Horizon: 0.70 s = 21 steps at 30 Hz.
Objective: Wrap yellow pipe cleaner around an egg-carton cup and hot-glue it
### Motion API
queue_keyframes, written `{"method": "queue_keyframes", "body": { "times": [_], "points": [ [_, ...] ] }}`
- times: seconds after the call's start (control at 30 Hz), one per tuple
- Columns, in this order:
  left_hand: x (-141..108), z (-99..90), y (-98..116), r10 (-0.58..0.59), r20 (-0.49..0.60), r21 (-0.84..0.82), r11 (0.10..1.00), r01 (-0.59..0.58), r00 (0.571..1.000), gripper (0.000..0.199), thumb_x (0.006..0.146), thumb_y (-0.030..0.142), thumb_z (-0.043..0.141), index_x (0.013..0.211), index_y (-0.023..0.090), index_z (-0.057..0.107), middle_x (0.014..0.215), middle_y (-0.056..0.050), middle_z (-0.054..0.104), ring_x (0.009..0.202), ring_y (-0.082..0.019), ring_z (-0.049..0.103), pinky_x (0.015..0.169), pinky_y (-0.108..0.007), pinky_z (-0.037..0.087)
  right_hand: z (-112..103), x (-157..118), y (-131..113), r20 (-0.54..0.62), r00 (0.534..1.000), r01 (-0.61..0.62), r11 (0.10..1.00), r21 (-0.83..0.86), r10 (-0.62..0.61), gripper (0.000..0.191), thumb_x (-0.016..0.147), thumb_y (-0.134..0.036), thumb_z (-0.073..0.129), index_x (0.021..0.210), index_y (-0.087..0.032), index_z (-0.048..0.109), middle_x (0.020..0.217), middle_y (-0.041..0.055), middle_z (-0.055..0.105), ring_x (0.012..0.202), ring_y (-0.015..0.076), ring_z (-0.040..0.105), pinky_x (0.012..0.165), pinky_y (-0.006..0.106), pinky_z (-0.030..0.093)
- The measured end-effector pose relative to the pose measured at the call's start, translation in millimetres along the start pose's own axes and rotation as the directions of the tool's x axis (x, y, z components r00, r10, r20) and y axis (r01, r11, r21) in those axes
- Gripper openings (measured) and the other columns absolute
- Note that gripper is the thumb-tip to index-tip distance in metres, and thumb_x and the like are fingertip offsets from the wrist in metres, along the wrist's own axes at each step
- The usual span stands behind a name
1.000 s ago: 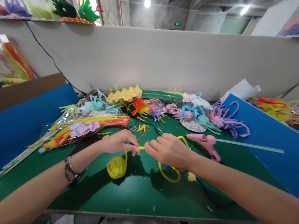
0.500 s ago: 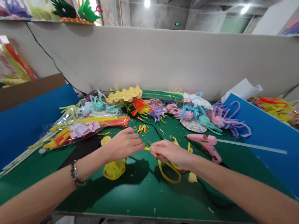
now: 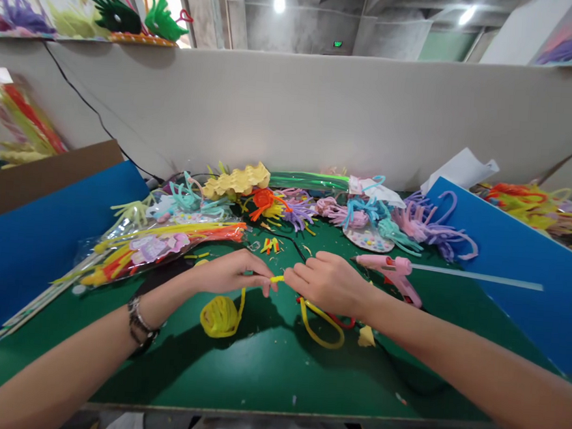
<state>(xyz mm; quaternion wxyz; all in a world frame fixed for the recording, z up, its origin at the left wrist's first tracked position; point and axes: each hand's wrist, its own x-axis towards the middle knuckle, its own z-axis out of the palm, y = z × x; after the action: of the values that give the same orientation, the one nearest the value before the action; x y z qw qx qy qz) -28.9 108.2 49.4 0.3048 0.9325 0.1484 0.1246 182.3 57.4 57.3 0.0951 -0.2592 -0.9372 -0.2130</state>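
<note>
Between my two hands, over the green table, runs a short stretch of yellow fuzzy stem [image 3: 277, 279]. My left hand [image 3: 237, 272] pinches its left part between thumb and fingers. My right hand [image 3: 329, 283] is closed round its right part, fingers curled, which hides that end. Below my left hand lies a rolled yellow bundle [image 3: 220, 316], one strand rising from it toward that hand. Under my right hand a yellow loop [image 3: 324, 335] rests on the table beside a red stem [image 3: 342, 322].
A pink glue gun [image 3: 395, 272] with a long clear stick lies right of my right hand. Bagged stems [image 3: 166, 242] lie on the left, colourful bundles [image 3: 300, 210] along the back. Blue boards [image 3: 502, 269] flank the green table [image 3: 254, 382].
My left hand has turned, so its thumb and fingertips now show around the stem. My right hand has rolled over, back of the hand upward. The view has shifted slightly.
</note>
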Motion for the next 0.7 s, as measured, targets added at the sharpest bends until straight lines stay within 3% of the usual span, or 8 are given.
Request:
{"method": "queue_keyframes", "body": {
  "times": [0.1, 0.2, 0.27, 0.33, 0.4, 0.5, 0.6, 0.7],
  "points": [
    [-1, 2.2, 4, 0.121, -0.069, 0.401, 0.912, -0.083, 0.990, 0.040, 0.094, 0.030, 0.033, 0.076, 0.014, 0.065, 0.069, -0.005, 0.069, 0.064, -0.012, 0.060, 0.061, -0.021, 0.039, 3, 2, -3, 0.212, 0.947, -0.306, 0.877, 0.370, 0.241, 0.018, 0.085, -0.014, 0.044, 0.071, -0.016, 0.056, 0.054, -0.0010, 0.053, 0.047, 0.0100, 0.040, 0.052, 0.026, 0.019],
    [-2, 8.2, 7, 0.268, -0.090, 0.797, 0.597, -0.092, 0.959, 0.038, 0.095, 0.017, 0.029, 0.077, 0.015, 0.062, 0.062, -0.002, 0.065, 0.058, -0.013, 0.055, 0.064, -0.027, 0.035, 8, 4, -7, 0.282, 0.891, -0.453, 0.740, 0.496, 0.356, 0.031, 0.090, -0.017, 0.034, 0.066, -0.016, 0.053, 0.048, -0.0041, 0.045, 0.045, 0.0083, 0.039, 0.049, 0.022, 0.023],
    [-2, 11.8, 9, 0.316, -0.064, 0.888, 0.451, -0.090, 0.947, 0.036, 0.094, 0.012, 0.028, 0.080, 0.014, 0.062, 0.060, -0.002, 0.063, 0.058, -0.012, 0.053, 0.067, -0.028, 0.034, 12, 4, -9, 0.295, 0.882, -0.471, 0.710, 0.523, 0.368, 0.039, 0.093, -0.017, 0.024, 0.065, -0.015, 0.052, 0.043, -0.0071, 0.035, 0.040, 0.0074, 0.035, 0.045, 0.019, 0.025],
    [-1, 13.3, 9, 0.293, -0.081, 0.871, 0.486, -0.076, 0.953, 0.033, 0.094, 0.013, 0.031, 0.080, 0.014, 0.061, 0.060, -0.001, 0.063, 0.059, -0.012, 0.053, 0.068, -0.028, 0.034, 13, 4, -10, 0.302, 0.875, -0.485, 0.688, 0.540, 0.379, 0.044, 0.094, -0.018, 0.019, 0.067, -0.015, 0.054, 0.040, -0.0087, 0.028, 0.036, 0.0073, 0.032, 0.043, 0.019, 0.025],
    [0, 11.8, 7, 0.199, -0.126, 0.714, 0.698, -0.051, 0.972, 0.034, 0.094, 0.021, 0.033, 0.077, 0.015, 0.062, 0.065, -0.002, 0.066, 0.062, -0.011, 0.056, 0.068, -0.027, 0.035, 12, 1, -9, 0.286, 0.870, -0.493, 0.683, 0.540, 0.402, 0.041, 0.095, -0.021, 0.021, 0.075, -0.014, 0.056, 0.046, -0.0065, 0.040, 0.041, 0.0075, 0.038, 0.045, 0.019, 0.028],
    [3, 6.0, 2, -0.024, -0.064, 0.154, 0.988, 0.033, 0.998, 0.040, 0.093, 0.036, 0.036, 0.076, 0.014, 0.064, 0.072, -0.005, 0.069, 0.062, -0.010, 0.058, 0.061, -0.022, 0.039, 8, -3, -7, 0.223, 0.887, -0.460, 0.739, 0.492, 0.404, 0.026, 0.093, -0.024, 0.034, 0.091, -0.016, 0.058, 0.069, 0.0000, 0.059, 0.055, 0.0093, 0.048, 0.053, 0.022, 0.028],
    [4, 0.2, -2, -0.161, 0.136, -0.320, 0.927, 0.197, 0.978, 0.046, 0.086, 0.049, 0.043, 0.081, 0.010, 0.066, 0.070, -0.006, 0.069, 0.050, -0.008, 0.049, 0.047, -0.019, 0.037, 4, -8, -4, 0.022, 0.985, -0.171, 0.968, 0.181, 0.170, 0.024, 0.092, -0.017, 0.035, 0.099, -0.018, 0.057, 0.072, 0.0009, 0.062, 0.054, 0.0101, 0.046, 0.054, 0.026, 0.023],
    [4, -2.8, -4, -0.175, 0.241, -0.478, 0.835, 0.274, 0.955, 0.048, 0.081, 0.055, 0.049, 0.081, 0.009, 0.066, 0.066, -0.005, 0.068, 0.047, -0.006, 0.042, 0.044, -0.017, 0.034, 2, -8, 0, -0.142, 0.986, 0.058, 0.981, -0.183, -0.085, 0.030, 0.093, -0.011, 0.029, 0.096, -0.015, 0.058, 0.069, 0.0016, 0.061, 0.053, 0.0100, 0.044, 0.053, 0.028, 0.020]
  ]
}}
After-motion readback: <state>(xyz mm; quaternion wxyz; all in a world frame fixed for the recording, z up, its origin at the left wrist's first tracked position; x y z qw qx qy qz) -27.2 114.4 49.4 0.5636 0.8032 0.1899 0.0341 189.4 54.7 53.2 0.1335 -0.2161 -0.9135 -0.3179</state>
